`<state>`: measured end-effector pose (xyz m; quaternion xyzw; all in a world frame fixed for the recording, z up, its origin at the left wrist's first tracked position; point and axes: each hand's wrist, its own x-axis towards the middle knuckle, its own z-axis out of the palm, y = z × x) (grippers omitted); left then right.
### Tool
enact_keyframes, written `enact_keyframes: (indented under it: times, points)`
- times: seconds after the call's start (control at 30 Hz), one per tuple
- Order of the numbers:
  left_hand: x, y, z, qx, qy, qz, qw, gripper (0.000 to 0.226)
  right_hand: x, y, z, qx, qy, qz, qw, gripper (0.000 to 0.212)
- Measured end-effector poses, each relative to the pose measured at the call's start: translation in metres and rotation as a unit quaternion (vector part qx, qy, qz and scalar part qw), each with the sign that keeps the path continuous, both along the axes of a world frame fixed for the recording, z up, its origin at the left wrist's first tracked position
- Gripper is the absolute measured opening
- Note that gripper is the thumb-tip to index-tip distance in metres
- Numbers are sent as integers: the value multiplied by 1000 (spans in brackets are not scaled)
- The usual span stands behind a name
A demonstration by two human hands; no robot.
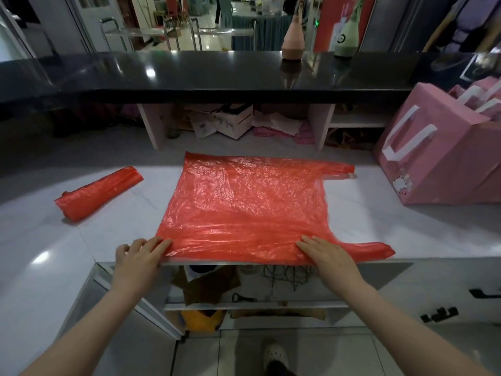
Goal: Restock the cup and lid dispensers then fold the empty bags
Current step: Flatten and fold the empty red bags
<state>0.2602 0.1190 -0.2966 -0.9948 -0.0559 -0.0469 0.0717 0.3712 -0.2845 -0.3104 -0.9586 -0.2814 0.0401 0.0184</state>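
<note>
Only one view is given, taken from a wide-angle camera worn on the head, which is directed forward and steeply down. The white surface (pixel 81 240) is seen from close above, with its near edge low in the frame. Straight lines are bent toward the borders, and the floor is visible at the bottom.

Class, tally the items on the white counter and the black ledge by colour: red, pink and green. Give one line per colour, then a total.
Red: 2, the flat bag and the folded bag.
Pink: 2, the gift bag and a bottle.
Green: 1, a bottle.
Total: 5
</note>
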Motion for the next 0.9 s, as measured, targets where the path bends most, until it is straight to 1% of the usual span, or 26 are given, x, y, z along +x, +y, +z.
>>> enact_keyframes:
  times: [0.07, 0.13, 0.17, 0.2, 0.23, 0.27, 0.3, 0.33, 0.37, 0.43, 0.47, 0.53, 0.57, 0.6, 0.63, 0.67, 0.7, 0.73, 0.77, 0.8, 0.83, 0.87, 0.9]
  points:
    - [-1, 6, 2, -39, 10, 16, 999, 55, 2, -2, 9, 41, 14, -17, 999, 67]
    - [0, 11, 5, -72, 24, 11, 997, 45, 5, -4, 16, 69, 22, -30, 997, 58]
    - [0, 12, 5, -97, 25, 6, 995, 38, 5, -5, 20, 72, 29, -47, 996, 53]
    - [1, 12, 7, -145, 11, 7, 989, 31, 6, -6, 25, 74, 35, -71, 994, 50]
    - [1, 12, 10, -223, -18, 17, 974, 26, 7, -8, 29, 78, 37, -95, 992, 46]
    - [1, 10, 14, -318, -52, 40, 946, 26, 10, -10, 34, 83, 32, -111, 990, 41]
    - [3, 9, 19, -406, -80, 67, 908, 27, 13, -12, 40, 83, 21, -120, 989, 37]
    - [6, 7, 25, -475, -100, 87, 870, 26, 17, -13, 47, 83, 5, -123, 989, 32]
    - [9, 5, 30, -521, -123, 96, 839, 22, 20, -13, 54, 86, -18, -124, 988, 28]
    - [18, -2, 40, -571, -168, 107, 797, 15, 23, -15, 66, 128, -101, -127, 978, 20]
    - [22, -5, 45, -579, -189, 108, 786, 13, 23, -16, 71, 160, -163, -131, 965, 16]
    - [29, -11, 51, -578, -226, 102, 777, 12, 16, -22, 76, 214, -306, -121, 920, 13]
    - [32, -12, 54, -578, -236, 97, 775, 11, 11, -26, 75, 238, -346, -100, 902, 15]
    - [35, -13, 57, -579, -242, 94, 773, 11, 3, -28, 72, 261, -346, -72, 898, 20]
    - [39, -13, 60, -583, -245, 91, 770, 11, -5, -30, 64, 281, -312, -47, 907, 29]
    - [42, -13, 62, -592, -248, 90, 762, 11, -12, -31, 55, 285, -250, -36, 925, 40]
    - [45, -11, 65, -606, -249, 89, 750, 13, -16, -32, 43, 277, -178, -47, 943, 48]
    - [48, -9, 66, -619, -248, 90, 740, 14, -17, -33, 31, 264, -98, -83, 956, 52]
    - [51, -7, 66, -628, -244, 91, 733, 15, -14, -33, 20, 262, -18, -135, 956, 59]
    - [53, -4, 67, -636, -238, 90, 728, 15, -9, -33, 13, 275, 57, -197, 939, 76]
    - [55, -1, 67, -649, -229, 91, 720, 16, 0, -32, 10, 300, 110, -245, 915, 94]
    - [57, 2, 67, -668, -218, 93, 705, 17, 10, -30, 11, 319, 140, -270, 897, 105]
    - [60, 4, 67, -690, -207, 95, 687, 18, 22, -28, 16, 334, 151, -276, 889, 109]
